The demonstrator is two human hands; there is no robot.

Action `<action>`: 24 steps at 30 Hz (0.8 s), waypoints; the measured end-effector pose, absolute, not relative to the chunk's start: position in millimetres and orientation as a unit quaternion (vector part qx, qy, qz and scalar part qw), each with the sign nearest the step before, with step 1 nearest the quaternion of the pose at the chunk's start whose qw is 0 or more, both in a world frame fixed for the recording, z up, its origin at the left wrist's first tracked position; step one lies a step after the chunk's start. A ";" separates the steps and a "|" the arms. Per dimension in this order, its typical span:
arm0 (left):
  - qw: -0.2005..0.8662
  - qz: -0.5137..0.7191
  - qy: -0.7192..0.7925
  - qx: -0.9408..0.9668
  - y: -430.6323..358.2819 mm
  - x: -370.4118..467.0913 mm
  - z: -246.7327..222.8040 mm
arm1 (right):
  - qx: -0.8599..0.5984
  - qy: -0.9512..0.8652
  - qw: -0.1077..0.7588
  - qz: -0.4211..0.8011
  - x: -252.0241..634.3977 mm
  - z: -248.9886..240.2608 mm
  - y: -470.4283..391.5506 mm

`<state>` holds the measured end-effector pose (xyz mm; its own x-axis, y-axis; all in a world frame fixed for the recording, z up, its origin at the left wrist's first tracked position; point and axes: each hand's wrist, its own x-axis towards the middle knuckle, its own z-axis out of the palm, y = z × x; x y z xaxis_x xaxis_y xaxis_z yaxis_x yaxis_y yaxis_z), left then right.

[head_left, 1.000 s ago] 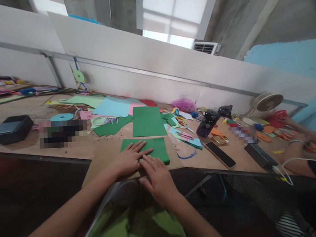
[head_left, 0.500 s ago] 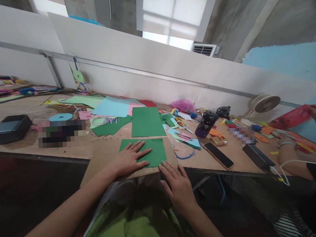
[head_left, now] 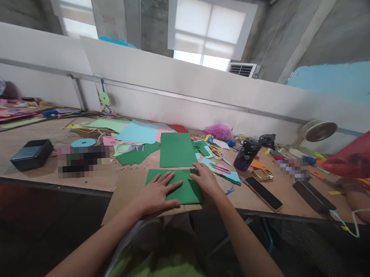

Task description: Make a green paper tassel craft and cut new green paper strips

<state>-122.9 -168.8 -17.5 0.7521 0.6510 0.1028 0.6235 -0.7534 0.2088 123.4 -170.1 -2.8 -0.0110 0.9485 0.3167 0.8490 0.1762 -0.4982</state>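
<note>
A green sheet (head_left: 189,193) lies on a brown board (head_left: 126,195) at the table's front edge. My left hand (head_left: 158,192) rests flat on its left part, fingers spread. At the sheet's right edge is my right hand (head_left: 207,182), its fingers apart and pointing up and left, nothing seen between them. Just beyond lies a second green sheet (head_left: 177,149), close to my right fingertips. Dark green pieces (head_left: 138,154) sit to the left of that sheet, and a light blue sheet (head_left: 138,132) is behind them.
A phone (head_left: 263,193), a dark bottle (head_left: 246,154) and pink-handled scissors (head_left: 220,168) lie to the right. A black box (head_left: 32,154) stands at left. Farther right are a power bank (head_left: 314,198), a fan (head_left: 319,130) and another person's arm beside a red bag (head_left: 356,156).
My right hand has moved up from the table's front edge to the sheet's right side. My left hand stays on the sheet. The view has shifted, and the red bag looks larger.
</note>
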 end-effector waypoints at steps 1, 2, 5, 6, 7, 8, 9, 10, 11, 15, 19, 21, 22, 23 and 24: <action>0.080 0.089 0.341 0.932 -169.5 -122.7 -17.0 | -0.641 -0.702 0.297 0.087 123.2 -6.3 -163.2; 0.078 0.094 0.341 0.932 -170.5 -122.3 -15.8 | -0.643 -0.701 0.296 0.091 123.2 -9.6 -158.4; 0.073 0.120 0.349 0.927 -173.7 -120.5 -7.7 | -0.639 -0.700 0.301 0.105 124.4 -16.5 -152.3; 0.073 0.131 0.358 0.922 -174.2 -120.2 -4.0 | -0.638 -0.699 0.303 0.110 125.1 -17.7 -151.8; 0.074 0.143 0.371 0.914 -174.0 -120.2 -0.2 | -0.637 -0.698 0.306 0.115 125.8 -18.4 -151.7; 0.076 0.155 0.390 0.905 -173.0 -120.8 3.3 | -0.636 -0.696 0.310 0.120 126.4 -18.8 -151.7; 0.078 0.167 0.411 0.893 -170.9 -122.2 6.3 | -0.635 -0.695 0.314 0.125 127.1 -19.1 -151.6; 0.078 0.179 0.432 0.880 -168.0 -124.2 8.7 | -0.633 -0.693 0.319 0.129 127.8 -19.3 -151.4; 0.077 0.190 0.452 0.868 -164.4 -126.9 10.3 | -0.632 -0.691 0.324 0.134 128.5 -19.7 -150.9; 0.076 0.204 0.489 0.845 -149.3 -139.4 9.3 | -0.628 -0.678 0.348 0.157 131.6 -23.3 -146.9; 0.097 0.217 0.500 0.833 -139.7 -145.2 -0.8 | -0.610 -0.663 0.389 0.194 133.4 -26.1 -143.2; 0.120 0.257 0.516 0.809 -135.3 -145.2 -6.7 | -0.591 -0.654 0.418 0.219 133.0 -24.3 -143.8; 0.139 0.286 0.523 0.790 -133.1 -144.8 -8.9 | -0.581 -0.648 0.434 0.232 132.4 -22.4 -144.9; 0.166 0.320 0.529 0.768 -131.1 -144.3 -10.2 | -0.571 -0.641 0.450 0.244 131.7 -19.9 -146.4; 0.199 0.355 0.534 0.741 -129.5 -143.8 -10.7 | -0.562 -0.634 0.466 0.254 130.8 -16.9 -148.3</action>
